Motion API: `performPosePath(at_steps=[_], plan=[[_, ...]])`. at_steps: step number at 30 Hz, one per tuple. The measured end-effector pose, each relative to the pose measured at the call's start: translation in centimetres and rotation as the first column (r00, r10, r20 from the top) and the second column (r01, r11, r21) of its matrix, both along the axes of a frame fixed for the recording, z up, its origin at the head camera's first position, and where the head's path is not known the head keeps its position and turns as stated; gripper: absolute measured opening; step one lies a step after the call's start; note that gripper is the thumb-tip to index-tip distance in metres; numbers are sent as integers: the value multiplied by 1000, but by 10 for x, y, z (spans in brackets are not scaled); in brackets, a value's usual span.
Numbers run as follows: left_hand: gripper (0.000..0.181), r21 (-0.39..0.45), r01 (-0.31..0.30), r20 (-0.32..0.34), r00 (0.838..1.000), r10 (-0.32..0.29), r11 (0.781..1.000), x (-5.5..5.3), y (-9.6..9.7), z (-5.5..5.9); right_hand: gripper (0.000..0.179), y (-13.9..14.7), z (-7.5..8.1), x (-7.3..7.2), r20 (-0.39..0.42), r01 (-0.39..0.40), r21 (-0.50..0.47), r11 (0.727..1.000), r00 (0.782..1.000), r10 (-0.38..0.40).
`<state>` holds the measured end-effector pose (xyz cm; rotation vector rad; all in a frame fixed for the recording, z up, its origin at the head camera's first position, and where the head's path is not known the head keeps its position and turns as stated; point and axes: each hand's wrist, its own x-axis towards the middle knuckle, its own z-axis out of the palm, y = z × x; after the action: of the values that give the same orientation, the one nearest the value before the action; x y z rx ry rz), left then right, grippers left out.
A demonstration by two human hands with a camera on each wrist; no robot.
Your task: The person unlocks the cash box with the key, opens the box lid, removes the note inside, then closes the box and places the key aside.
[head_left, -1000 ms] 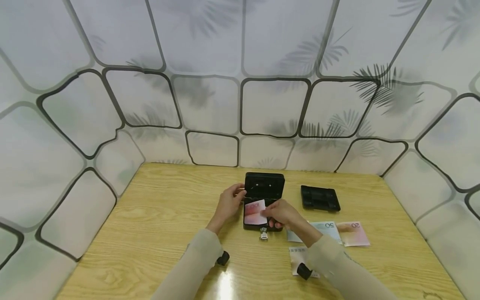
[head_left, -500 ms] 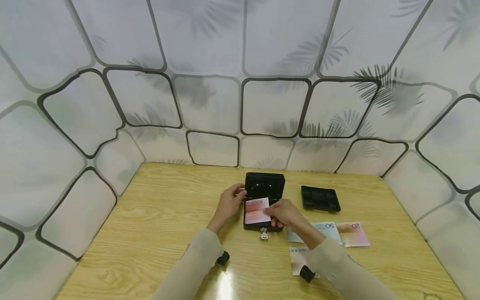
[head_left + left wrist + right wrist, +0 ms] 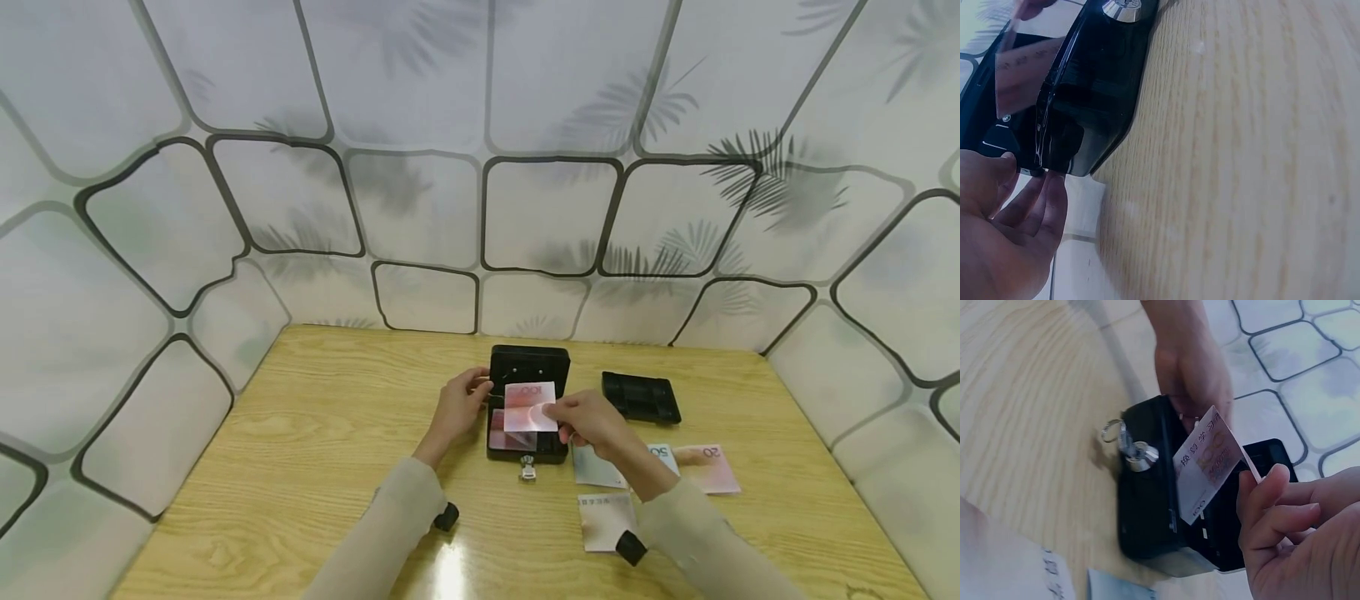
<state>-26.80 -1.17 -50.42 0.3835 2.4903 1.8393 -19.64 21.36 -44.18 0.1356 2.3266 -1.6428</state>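
A small black cash box (image 3: 527, 456) stands with its lid raised, keys hanging in the front lock (image 3: 1138, 455). At the box's rear left corner, by the hinge, my left hand (image 3: 459, 407) grips the edge between thumb and fingers, also seen in the left wrist view. Above the box my right hand (image 3: 592, 419) pinches a pink 100 banknote (image 3: 527, 406) by its right edge. Under it, inside the box, lies another pinkish note (image 3: 512, 437), partly covered. The right wrist view shows the held banknote (image 3: 1205, 465) tilted over the opening.
Right of the box lie a bluish 50 note (image 3: 596, 468), a pinkish 20 note (image 3: 708, 468) and a pale brownish note (image 3: 603, 521), partly hidden by the right arm. A black tray (image 3: 640, 397) sits behind them. Patterned cloth walls (image 3: 420, 296) border the wooden table (image 3: 337, 467).
My right hand has lifted the 100 banknote up out of the box and a little rightward, uncovering a note beneath. The left hand stays at the box corner.
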Motion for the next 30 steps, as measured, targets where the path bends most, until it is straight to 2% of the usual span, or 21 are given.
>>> performPosePath(at_steps=[14,21,30], plan=[[29,-5,0,7,1000,0,1000,0,-1,-1,36,25,20,10,-10,-44,13,999,999,44],[28,-14,-4,-2,1000,4,1000,-1,-2,-2,32,52,29,25,-21,-69,34,997,997,69],[28,-16,2,-4,1000,-2,1000,0,-1,0,31,99,37,47,-18,-145,-8,989,989,145]])
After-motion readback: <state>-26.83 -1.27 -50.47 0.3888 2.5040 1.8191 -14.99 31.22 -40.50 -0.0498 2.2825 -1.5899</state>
